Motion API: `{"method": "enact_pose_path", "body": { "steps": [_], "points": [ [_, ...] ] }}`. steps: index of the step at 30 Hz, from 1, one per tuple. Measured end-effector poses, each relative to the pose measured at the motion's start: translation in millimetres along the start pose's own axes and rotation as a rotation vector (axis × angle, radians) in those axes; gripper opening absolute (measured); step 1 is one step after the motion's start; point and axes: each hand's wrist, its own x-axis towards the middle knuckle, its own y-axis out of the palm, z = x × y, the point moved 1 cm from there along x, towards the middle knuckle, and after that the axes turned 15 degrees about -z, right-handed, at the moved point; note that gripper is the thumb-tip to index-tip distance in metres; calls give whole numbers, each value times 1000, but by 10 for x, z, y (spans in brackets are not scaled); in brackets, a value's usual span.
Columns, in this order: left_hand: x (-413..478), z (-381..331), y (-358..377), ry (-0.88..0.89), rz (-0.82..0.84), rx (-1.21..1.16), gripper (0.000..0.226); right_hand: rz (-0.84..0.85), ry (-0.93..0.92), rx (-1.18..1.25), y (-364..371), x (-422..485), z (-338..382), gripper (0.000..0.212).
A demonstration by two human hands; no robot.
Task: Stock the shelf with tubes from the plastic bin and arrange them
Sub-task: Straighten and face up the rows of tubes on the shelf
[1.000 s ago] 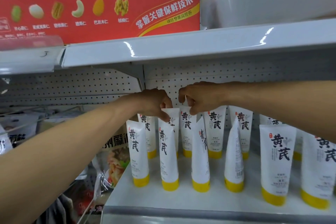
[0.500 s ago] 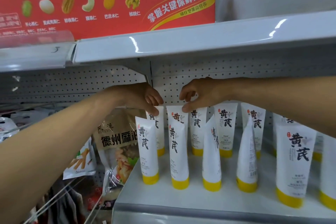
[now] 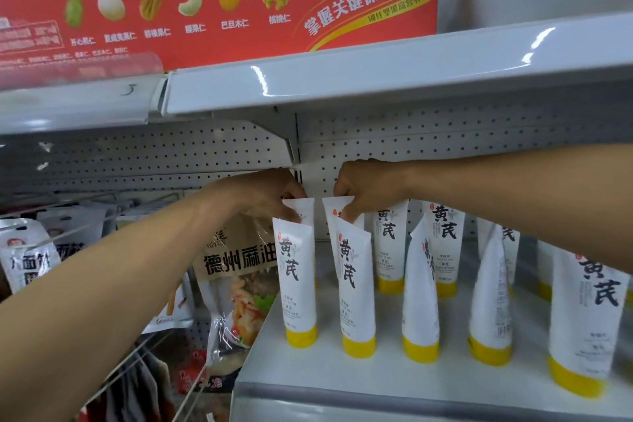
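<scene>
- Two hands work side by side at the back of the shelf, near each other but apart.
- Left hand (image 3: 263,195): fingers curled, pinching the crimped top edge of the first rear tube (image 3: 304,211).
- Right hand (image 3: 370,188): fingers curled, pinching the crimped top edge of the second rear tube (image 3: 330,212), just beside the first.
- Both held tubes stand upright in the back row, close to the perforated back panel (image 3: 445,137). Their lower parts are hidden by tubes in front.
- Further rear tubes (image 3: 443,243) stand upright to the right of the right hand, yellow caps down.
- Front-row tubes (image 3: 356,291): five in view, white with black characters, each standing on its yellow cap. The third and fourth are turned edge-on to the camera.
- All tubes rest on the white shelf (image 3: 376,377).
- An upper shelf (image 3: 376,79) runs above both forearms; a red and yellow carton (image 3: 205,3) printed with nuts sits on it.
- Snack bags (image 3: 239,284) hang on hooks to the left of the shelf, below the left forearm.
</scene>
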Motion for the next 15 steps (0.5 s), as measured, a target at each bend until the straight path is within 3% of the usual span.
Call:
{"method": "enact_pose_path", "body": {
  "steps": [3, 15],
  "points": [
    [-26, -5, -11, -16, 12, -37, 17, -8, -13, -4, 15, 8, 27, 14],
    [-17, 14, -22, -21, 29, 43, 13, -4, 45, -66, 33, -34, 61, 31]
  ]
}}
